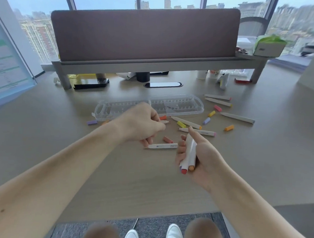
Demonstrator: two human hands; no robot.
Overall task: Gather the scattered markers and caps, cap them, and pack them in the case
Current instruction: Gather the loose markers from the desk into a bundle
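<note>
The right hand holds a bunch of markers, right of the middle. The left hand curls and pinches one white marker. The clear case lies open just above them. Loose caps lie to the right.

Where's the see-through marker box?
In the head view, the clear case lies mid-frame on the desk, just beyond the left hand, loose caps to its right.

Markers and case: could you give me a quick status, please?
Right hand grips several markers. Left hand pinches one marker. Case open; loose caps scattered beside it.
</note>
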